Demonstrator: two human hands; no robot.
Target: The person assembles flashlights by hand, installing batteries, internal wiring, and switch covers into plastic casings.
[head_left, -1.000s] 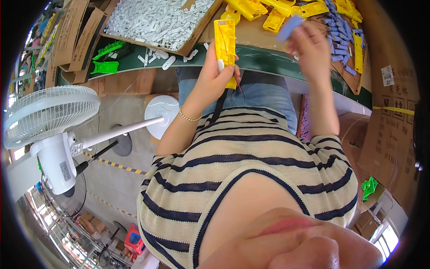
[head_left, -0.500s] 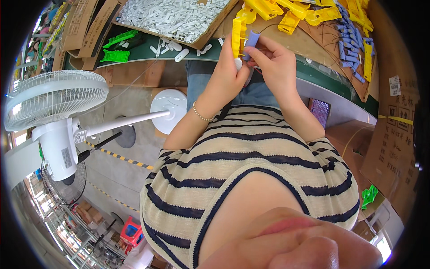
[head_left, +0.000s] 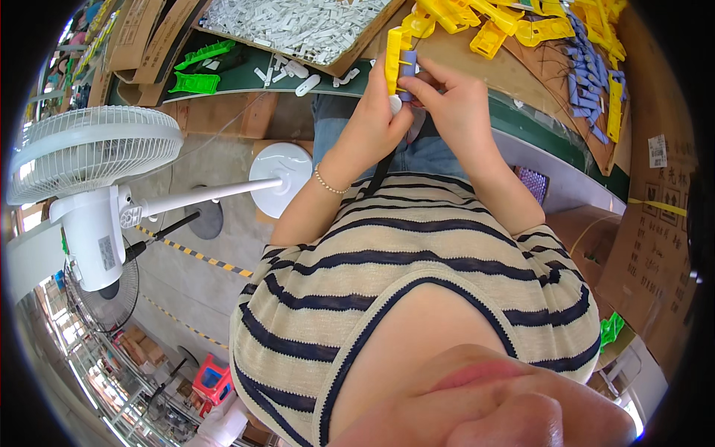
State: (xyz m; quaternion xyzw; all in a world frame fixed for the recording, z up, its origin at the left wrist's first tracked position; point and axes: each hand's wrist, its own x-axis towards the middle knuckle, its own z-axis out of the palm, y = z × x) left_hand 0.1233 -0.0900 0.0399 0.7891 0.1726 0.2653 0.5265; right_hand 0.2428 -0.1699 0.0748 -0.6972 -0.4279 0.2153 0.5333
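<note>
In my left hand (head_left: 375, 127) I hold a yellow plastic housing (head_left: 392, 61) upright, fingers closed round its lower part. A small white round piece (head_left: 395, 103) shows at its bottom end, by my left thumb. My right hand (head_left: 460, 112) pinches a blue-violet cylindrical battery (head_left: 407, 68) between thumb and fingers. The battery stands upright against the right side of the housing, pressed by my right thumb. My fingers partly hide the battery's lower end and any wires there.
A cardboard tray (head_left: 354, 58) of small white parts stands at the back. Green housings (head_left: 195, 83) lie left, yellow housings (head_left: 488, 39) and blue-violet batteries (head_left: 585, 89) at the back right. A white fan (head_left: 97, 149) stands left; a large carton (head_left: 648, 246) is at the right.
The battery has gone from tilted and slightly apart to upright and close against the yellow housing. My right hand has shifted slightly left with it; my left hand stays nearly in place.
</note>
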